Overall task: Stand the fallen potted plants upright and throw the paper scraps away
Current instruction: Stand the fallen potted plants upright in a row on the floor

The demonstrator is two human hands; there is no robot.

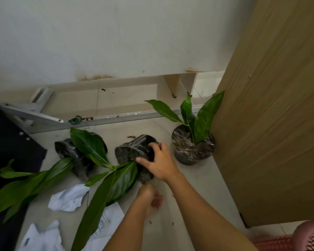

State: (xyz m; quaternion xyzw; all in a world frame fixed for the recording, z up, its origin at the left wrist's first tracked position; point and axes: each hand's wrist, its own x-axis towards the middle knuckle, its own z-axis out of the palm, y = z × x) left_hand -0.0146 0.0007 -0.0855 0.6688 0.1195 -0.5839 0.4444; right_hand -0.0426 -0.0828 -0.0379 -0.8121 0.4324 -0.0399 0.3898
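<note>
right hand (159,161) gripping fallen pot (134,151) | left hand (150,196) beneath

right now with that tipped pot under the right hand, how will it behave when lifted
The tipped pot looks like a thin plastic bag of soil, so it will probably sag. Its long leaves likely flop. The right hand grips it; soil might spill.

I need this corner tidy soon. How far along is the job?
Done: one potted plant stands upright by the board. In hand: the right hand grips the middle fallen pot; the left hand is blurred below. Left: another fallen pot and the paper scraps.
</note>
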